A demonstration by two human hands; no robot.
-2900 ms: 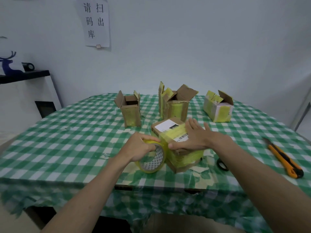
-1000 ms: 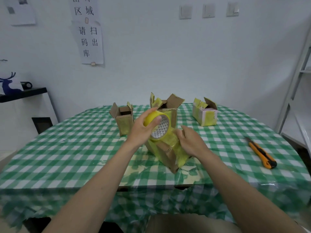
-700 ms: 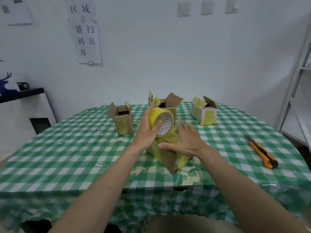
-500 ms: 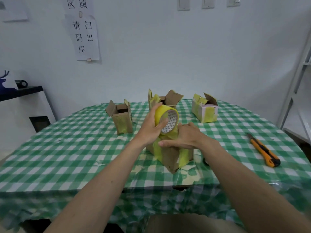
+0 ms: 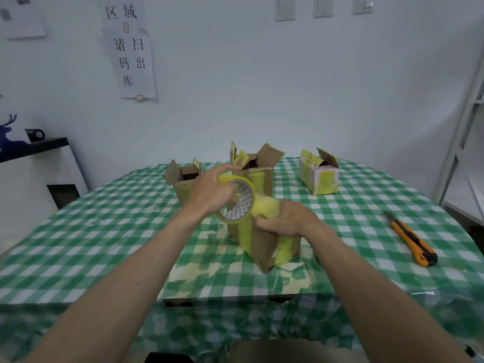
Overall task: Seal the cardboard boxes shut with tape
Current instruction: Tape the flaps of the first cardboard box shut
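A small cardboard box point(image 5: 263, 244) wrapped in yellow tape stands tilted on the green checked table point(image 5: 104, 231) in front of me. My left hand point(image 5: 209, 192) grips a roll of yellow tape point(image 5: 241, 203) at the box's upper left corner. A strip of tape runs from the roll over the box top. My right hand point(image 5: 288, 218) lies on the top of the box, fingers pointing left, holding the box and the tape down.
Three more cardboard boxes with raised flaps stand behind: one at left point(image 5: 184, 184), one in the middle point(image 5: 258, 171), one at right point(image 5: 319, 174). An orange utility knife point(image 5: 412, 239) lies at the right. A white shelf frame point(image 5: 466, 113) stands at the far right.
My left hand carried the tape roll from beside the box's near face up over its top. My right hand shifted along the box top. The box was tipped up onto an edge.
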